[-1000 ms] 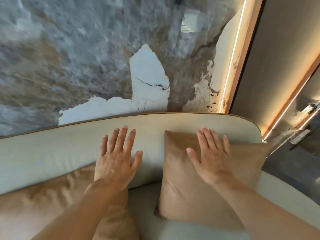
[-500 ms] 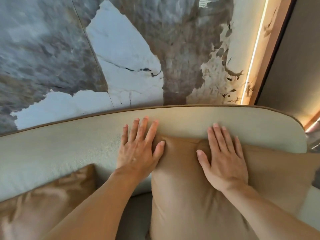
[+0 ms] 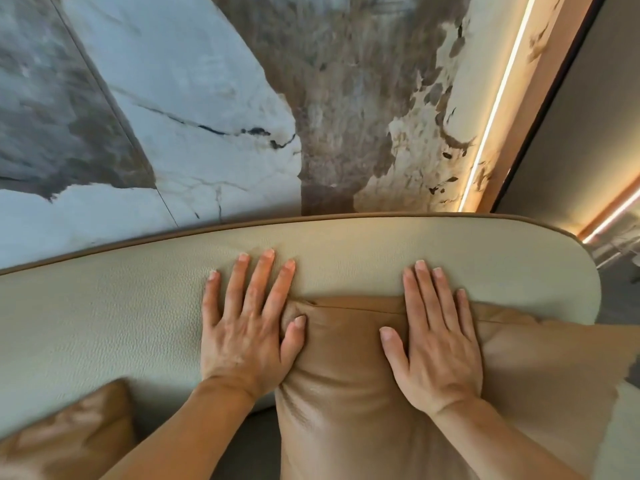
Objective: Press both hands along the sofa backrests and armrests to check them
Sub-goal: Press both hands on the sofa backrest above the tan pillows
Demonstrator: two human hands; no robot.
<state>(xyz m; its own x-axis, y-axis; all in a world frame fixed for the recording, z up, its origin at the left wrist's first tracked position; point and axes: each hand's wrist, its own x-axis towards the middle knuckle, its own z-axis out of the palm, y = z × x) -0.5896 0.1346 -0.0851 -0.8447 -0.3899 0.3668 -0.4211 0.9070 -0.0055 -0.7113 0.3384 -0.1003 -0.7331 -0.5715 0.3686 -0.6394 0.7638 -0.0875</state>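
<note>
Marble-patterned wall (image 3: 194,133) rises behind the cream sofa backrest (image 3: 104,306), which curves across the middle. Against it leans a tan cushion (image 3: 346,393). Left hand (image 3: 242,334) lies flat on the backrest, fingers (image 3: 258,282) spread; right hand (image 3: 436,344) presses flat on the cushion's top, its fingertips on the backrest.

Second tan cushion (image 3: 65,441) cut off lower-left
</note>
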